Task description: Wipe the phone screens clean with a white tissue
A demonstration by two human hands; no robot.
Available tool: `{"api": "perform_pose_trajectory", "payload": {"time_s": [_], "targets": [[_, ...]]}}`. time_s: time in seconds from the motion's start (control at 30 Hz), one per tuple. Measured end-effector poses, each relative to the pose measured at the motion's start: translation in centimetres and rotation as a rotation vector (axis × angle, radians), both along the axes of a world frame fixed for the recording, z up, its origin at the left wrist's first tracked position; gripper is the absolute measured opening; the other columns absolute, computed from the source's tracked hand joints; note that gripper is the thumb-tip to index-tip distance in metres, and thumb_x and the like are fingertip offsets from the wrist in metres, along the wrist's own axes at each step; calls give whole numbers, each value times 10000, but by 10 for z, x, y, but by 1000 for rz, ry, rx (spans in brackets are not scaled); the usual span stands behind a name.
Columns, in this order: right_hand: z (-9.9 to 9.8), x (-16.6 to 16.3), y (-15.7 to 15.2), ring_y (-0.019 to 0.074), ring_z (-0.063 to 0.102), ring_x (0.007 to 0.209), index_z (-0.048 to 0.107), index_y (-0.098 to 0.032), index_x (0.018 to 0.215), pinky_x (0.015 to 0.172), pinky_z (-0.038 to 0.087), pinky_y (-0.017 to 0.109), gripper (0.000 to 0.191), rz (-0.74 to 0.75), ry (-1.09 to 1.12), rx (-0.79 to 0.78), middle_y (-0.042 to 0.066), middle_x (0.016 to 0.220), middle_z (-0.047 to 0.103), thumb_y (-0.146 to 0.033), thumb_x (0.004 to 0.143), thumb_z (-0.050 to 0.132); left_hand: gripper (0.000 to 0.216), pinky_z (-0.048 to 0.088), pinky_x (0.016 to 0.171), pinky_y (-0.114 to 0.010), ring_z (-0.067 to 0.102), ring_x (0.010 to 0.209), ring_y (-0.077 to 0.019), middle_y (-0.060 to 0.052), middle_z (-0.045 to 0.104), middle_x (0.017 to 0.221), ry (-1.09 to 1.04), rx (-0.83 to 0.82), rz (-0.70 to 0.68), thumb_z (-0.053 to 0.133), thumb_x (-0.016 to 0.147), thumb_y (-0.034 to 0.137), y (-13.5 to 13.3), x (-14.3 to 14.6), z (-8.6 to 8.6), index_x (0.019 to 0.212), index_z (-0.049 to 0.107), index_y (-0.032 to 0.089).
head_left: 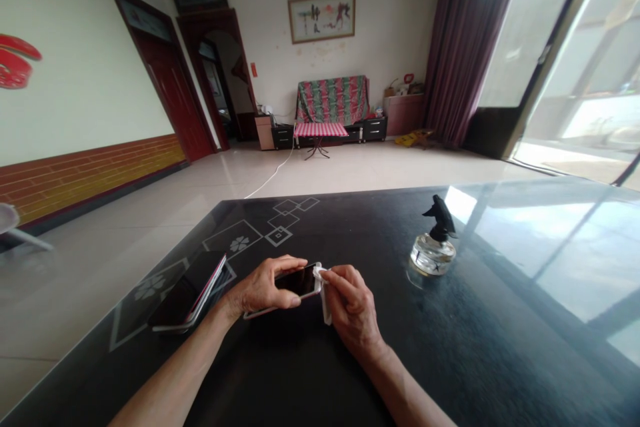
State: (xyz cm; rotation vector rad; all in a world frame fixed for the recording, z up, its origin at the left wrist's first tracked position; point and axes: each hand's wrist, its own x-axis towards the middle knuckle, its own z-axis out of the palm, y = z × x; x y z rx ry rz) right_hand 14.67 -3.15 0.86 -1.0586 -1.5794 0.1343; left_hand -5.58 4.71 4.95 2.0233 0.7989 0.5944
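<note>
My left hand [265, 287] grips a smartphone [296, 281] across its width, thumb on the near edge and fingers along the far edge. The phone has a dark screen and a white border, and is held just above the black table. My right hand [354, 300] pinches a white cloth or tissue [325, 290], pressed against the phone's right end. Part of the cloth hangs below the fingers. My left palm covers much of the phone's left part.
A stack of dark tablets or phones [193, 293] lies left on the glossy black table [360, 233]. A clear spray bottle with black trigger [434, 255] stands to the right. Farther off are a small table with a checked cloth [320, 129] and a purple curtain [465, 47].
</note>
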Motion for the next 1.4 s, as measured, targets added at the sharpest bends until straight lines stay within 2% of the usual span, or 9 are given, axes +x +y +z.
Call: {"api": "perform_pose_trajectory", "payload": {"time_s": [0.23,0.33,0.47,0.6,0.73,0.9,1.17,1.3,1.4], "targets": [[-6,7,6,153,554,789,676,-224,992,714,468,288,218,-33,-4,-19,41,885,596,-190,903,481,665,417,1034,-354,572,1127,-253,-38,613,1178,17,51,-59,768,589,193,-6,7,6,1230,592,189],[-9,14,10,155,563,802,682,-233,991,720,469,289,227,-50,-24,-56,41,897,603,-205,901,476,707,429,1019,-356,569,1122,-253,-46,605,1195,88,132,-55,774,584,228,-8,10,6,1259,569,192],[-10,25,14,162,575,804,685,-225,988,713,467,293,225,-180,13,-55,46,902,608,-237,892,482,813,416,1022,-404,538,1139,-293,-108,584,1242,306,351,-2,793,513,247,-13,19,-2,1284,550,163],[-8,28,13,165,565,805,692,-228,959,728,449,302,227,-260,-52,-59,42,882,610,-240,885,478,827,422,1010,-410,531,1134,-296,-118,583,1249,400,431,-14,778,520,261,-15,28,-13,1303,528,165],[-4,24,9,162,542,795,693,-224,921,763,409,317,228,-227,-185,-54,37,874,618,-191,870,473,843,414,1017,-403,518,1156,-289,-126,568,1276,385,449,-8,787,557,318,-13,29,-17,1330,491,157],[3,20,3,163,516,798,696,-235,891,809,348,341,206,-168,-354,-94,24,861,616,-150,858,511,913,383,1040,-417,476,1210,-303,-120,524,1322,423,397,-29,812,559,493,-10,19,-10,1348,464,191],[11,12,-4,167,474,836,706,-285,934,839,299,346,244,-10,-609,-202,16,867,594,-126,857,538,729,454,938,-376,540,1083,-284,-92,548,1206,465,422,-25,790,596,465,-9,18,-9,1236,560,203],[16,8,-6,163,467,822,716,-281,859,836,286,344,219,-12,-665,-228,14,843,591,-135,854,553,699,466,903,-366,555,1040,-279,-89,553,1165,486,430,-41,789,594,468,-8,19,-7,1202,574,199],[17,11,-6,165,461,814,717,-272,792,840,279,350,220,-85,-677,-236,13,820,588,-114,828,568,674,470,883,-362,558,1025,-278,-93,556,1144,497,435,-50,777,608,472,-9,20,-3,1186,581,186]]}}
